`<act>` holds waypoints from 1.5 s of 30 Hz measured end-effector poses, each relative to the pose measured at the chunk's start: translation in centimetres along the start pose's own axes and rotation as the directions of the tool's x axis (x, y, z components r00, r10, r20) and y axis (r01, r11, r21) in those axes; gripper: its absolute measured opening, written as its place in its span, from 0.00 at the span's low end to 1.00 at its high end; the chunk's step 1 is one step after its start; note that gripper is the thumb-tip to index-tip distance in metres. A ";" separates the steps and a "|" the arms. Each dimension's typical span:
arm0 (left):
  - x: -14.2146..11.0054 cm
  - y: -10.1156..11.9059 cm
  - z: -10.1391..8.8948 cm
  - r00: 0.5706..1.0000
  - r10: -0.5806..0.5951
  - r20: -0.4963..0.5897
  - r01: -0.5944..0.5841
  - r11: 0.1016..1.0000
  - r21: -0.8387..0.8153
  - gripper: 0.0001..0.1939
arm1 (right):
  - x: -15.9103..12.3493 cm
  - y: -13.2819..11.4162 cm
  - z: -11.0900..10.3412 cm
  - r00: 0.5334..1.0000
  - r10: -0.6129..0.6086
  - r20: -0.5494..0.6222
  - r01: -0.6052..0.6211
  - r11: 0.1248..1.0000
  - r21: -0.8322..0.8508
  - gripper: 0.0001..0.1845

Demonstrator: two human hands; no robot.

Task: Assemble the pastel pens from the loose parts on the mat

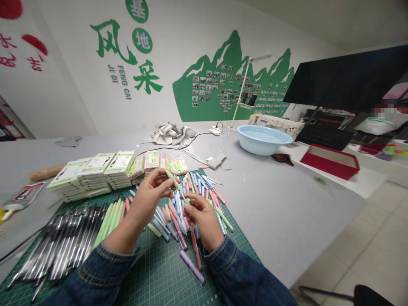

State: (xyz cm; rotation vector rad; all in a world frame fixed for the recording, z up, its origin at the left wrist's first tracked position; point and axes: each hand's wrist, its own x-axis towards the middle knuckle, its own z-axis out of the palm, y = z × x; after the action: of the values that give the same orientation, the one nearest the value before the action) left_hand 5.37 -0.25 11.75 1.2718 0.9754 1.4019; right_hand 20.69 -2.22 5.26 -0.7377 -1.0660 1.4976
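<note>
Green cutting mat (159, 272) under scattered pastel pens (177, 221), left hand (149, 197) and right hand (204, 219) pinching one slim pale-green pen (175, 182).

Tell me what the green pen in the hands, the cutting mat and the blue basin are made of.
The green pen looks like moulded plastic: smooth, pale, with a soft sheen, though a rubbery coating can't be ruled out. The cutting mat seems to be matte plastic, probably PVC, with a printed grid. The blue basin looks like glossy plastic, with even colour and a smooth rolled rim.

Pastel pink, blue and green pens (174, 216).
</note>
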 end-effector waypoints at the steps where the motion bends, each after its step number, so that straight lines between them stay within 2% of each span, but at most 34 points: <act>1: -0.2 -0.1 0.0 1.000 0.000 0.027 -0.001 0.999 0.032 0.11 | -0.1 0.0 0.1 1.000 0.000 -0.001 0.000 1.000 -0.007 0.13; 3: -0.8 -0.4 0.0 0.998 -0.008 0.070 0.002 0.997 0.083 0.11 | -0.2 0.1 0.2 1.000 0.003 0.006 -0.003 1.000 -0.018 0.13; 6: -1.5 -1.1 -0.1 0.997 -0.027 0.076 0.018 0.993 0.116 0.11 | -0.4 0.4 0.5 1.000 0.007 0.012 -0.007 1.000 -0.025 0.14; 13: -2.5 -1.6 -0.9 0.995 -0.078 0.065 0.073 0.995 0.071 0.11 | -0.7 1.3 1.3 1.000 -0.008 0.007 0.009 0.998 -0.060 0.09; 18: -2.6 -1.3 -0.9 0.998 -0.061 -0.005 0.061 0.989 0.138 0.09 | -0.8 1.3 1.7 1.000 -0.019 0.004 0.019 0.999 -0.035 0.10; 23: -2.3 -2.2 -1.3 0.997 -0.032 -0.070 0.042 0.988 0.152 0.08 | -1.0 1.1 1.8 1.000 -0.009 -0.013 0.009 0.999 -0.048 0.12; 27: -2.2 -2.4 -1.3 0.997 -0.031 -0.077 0.042 0.987 0.157 0.09 | -1.1 0.9 1.8 0.999 -0.027 -0.028 0.024 0.994 -0.107 0.12; 32: -2.6 -1.9 -0.8 0.998 -0.016 -0.058 0.027 0.982 0.188 0.10 | -1.2 0.9 1.8 0.999 -0.015 -0.032 0.013 0.997 -0.078 0.11; 36: -2.8 -2.0 -0.8 0.998 -0.030 -0.059 0.038 0.990 0.137 0.10 | -1.1 1.3 1.6 0.999 0.021 -0.032 -0.022 0.999 -0.046 0.12; 41: -3.2 -2.8 -0.9 0.989 0.017 -0.145 -0.013 1.000 0.026 0.11 | -1.1 1.5 1.8 0.996 0.087 0.008 -0.087 0.996 -0.035 0.11; 43: -3.2 -3.0 -1.0 0.984 0.022 -0.178 -0.019 1.000 0.018 0.11 | -1.2 1.4 1.9 0.999 0.033 -0.009 -0.034 0.992 -0.122 0.10; 45: -3.2 -3.0 -1.2 0.982 0.008 -0.189 -0.003 1.000 0.027 0.12 | -1.3 1.2 1.9 0.996 -0.071 -0.056 0.056 0.970 -0.237 0.09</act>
State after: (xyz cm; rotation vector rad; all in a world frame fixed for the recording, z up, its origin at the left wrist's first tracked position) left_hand 4.60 -2.72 8.00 1.1761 1.1222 1.5396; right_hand 18.78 -3.95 4.79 -0.9022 -1.2201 1.2973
